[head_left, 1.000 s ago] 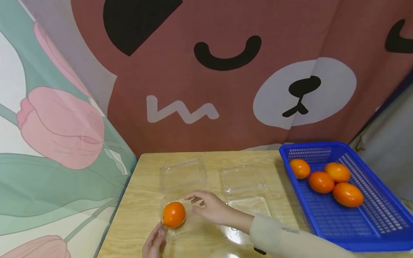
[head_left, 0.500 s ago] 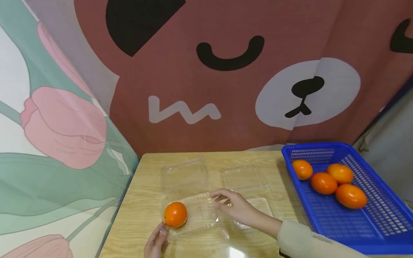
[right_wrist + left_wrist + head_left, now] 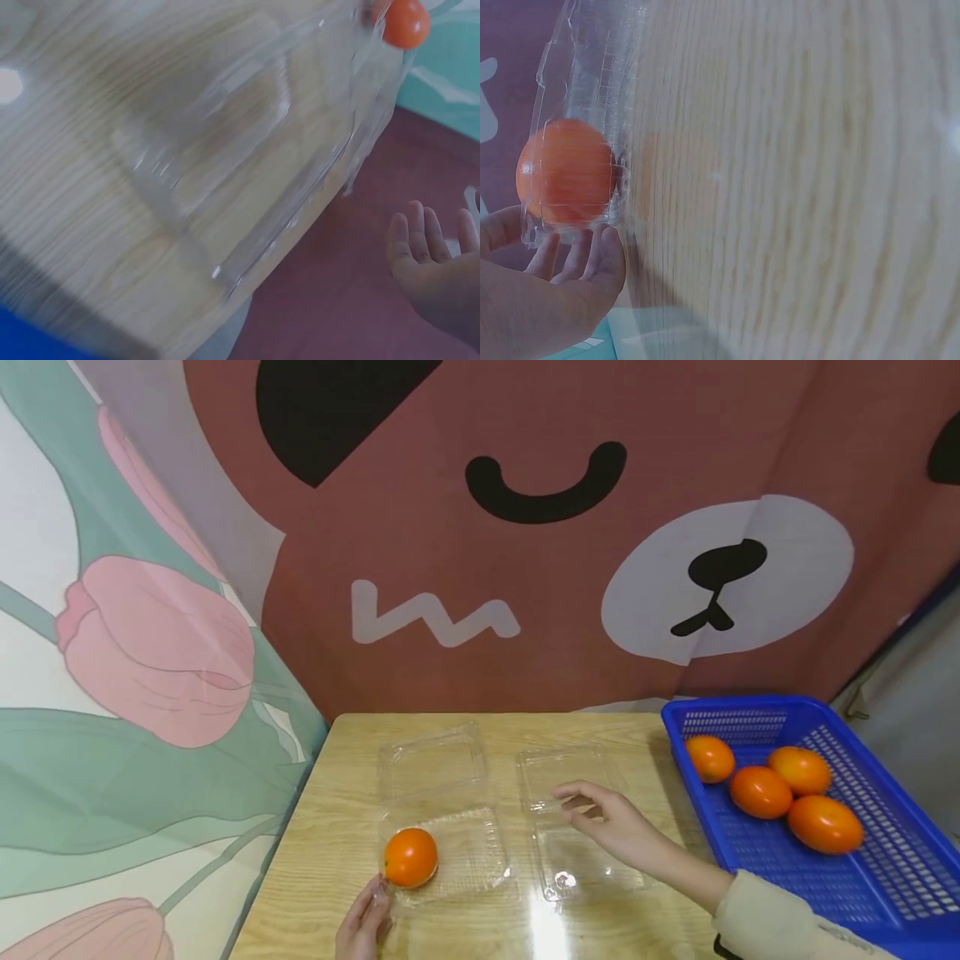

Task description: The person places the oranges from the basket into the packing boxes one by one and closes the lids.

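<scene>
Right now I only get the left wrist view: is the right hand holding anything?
Observer: No, the right hand holds nothing that I can see.
Operator: Is there more than this fruit?
Observer: Yes. Four more fruits lie in a blue basket.
Operator: And is this box the only one?
Observer: No, a second box, also clear, lies open to the right of it.

Glossy plastic container [image 3: 468, 853], shiny smooth fruit [image 3: 411, 858], wood-grain tabletop [image 3: 450, 935], plastic basket [image 3: 813, 893].
</scene>
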### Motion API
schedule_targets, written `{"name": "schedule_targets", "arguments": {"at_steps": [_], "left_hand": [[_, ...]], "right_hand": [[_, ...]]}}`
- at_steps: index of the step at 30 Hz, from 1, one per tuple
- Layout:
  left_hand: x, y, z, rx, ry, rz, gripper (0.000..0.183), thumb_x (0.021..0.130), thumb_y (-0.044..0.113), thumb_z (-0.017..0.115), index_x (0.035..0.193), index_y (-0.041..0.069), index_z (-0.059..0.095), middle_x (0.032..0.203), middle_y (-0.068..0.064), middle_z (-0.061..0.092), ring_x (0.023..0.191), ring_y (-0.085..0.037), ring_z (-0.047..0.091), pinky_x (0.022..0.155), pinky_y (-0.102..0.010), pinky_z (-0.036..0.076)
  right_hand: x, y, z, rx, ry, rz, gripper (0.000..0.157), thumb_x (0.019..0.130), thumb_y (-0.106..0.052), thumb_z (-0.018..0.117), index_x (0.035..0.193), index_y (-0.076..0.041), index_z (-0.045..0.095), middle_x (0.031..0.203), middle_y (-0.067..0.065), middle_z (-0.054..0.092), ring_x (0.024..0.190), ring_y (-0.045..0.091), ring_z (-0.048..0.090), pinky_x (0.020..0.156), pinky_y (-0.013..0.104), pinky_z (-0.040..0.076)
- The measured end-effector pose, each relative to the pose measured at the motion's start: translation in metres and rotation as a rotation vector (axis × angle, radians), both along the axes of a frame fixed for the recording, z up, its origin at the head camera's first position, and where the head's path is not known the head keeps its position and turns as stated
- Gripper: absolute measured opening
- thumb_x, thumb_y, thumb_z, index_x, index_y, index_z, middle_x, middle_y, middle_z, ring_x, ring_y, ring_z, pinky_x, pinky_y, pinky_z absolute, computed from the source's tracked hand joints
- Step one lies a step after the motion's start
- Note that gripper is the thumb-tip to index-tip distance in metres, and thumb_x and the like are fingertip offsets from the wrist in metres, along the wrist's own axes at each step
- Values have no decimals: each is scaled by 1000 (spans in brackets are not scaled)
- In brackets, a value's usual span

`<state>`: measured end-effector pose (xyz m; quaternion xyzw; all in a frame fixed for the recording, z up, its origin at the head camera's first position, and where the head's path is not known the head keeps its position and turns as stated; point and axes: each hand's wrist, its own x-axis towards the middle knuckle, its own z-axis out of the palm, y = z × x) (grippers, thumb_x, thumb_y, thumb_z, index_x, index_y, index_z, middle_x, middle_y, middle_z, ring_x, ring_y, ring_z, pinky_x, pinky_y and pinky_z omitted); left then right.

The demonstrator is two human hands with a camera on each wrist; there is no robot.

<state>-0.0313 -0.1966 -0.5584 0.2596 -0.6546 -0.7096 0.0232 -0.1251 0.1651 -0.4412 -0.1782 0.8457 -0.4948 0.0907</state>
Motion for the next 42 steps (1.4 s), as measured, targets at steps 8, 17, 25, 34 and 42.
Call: {"name": "schedule_targets", "arguments": {"at_steps": [8,17,25,34,42], "left_hand": [[-1,0,-1,-8,-5,-4,48,98,12,58,140,-9,46,130,-8,64,91,12,56,75,-22,49],[-2,1,0,-5,-10,-3,49,99,13,59,141,-9,45,134,-12,61,91,12,56,76,-22,48],[-2,0,1,-20,-9,-20,51,100,14,57,142,-10,43,137,-17,57,92,11,56,78,-22,48],[-2,1,2,-33,-20,-18,54,99,17,58,143,-9,41,139,-20,54,91,13,55,77,-22,48],[-2,1,2,-24,-27,-14,56,99,19,59,144,-9,41,140,-21,53,91,13,55,77,-22,48]], "right_hand": [[-6,42,3,16,87,-83,26,97,-5,61,123,-1,63,117,13,67,102,30,63,79,31,52],[-17,85,17,97,113,-171,31,102,-14,57,130,0,59,126,19,62,103,16,62,79,25,50],[-29,121,19,195,205,-239,33,102,-19,57,130,-1,60,125,21,62,105,19,60,75,20,48],[-41,164,13,294,154,-295,40,104,-23,53,132,5,55,128,30,57,110,40,55,85,46,47],[-46,200,2,374,54,-320,47,105,-27,49,132,12,51,127,39,52,109,53,55,82,59,49]]}}
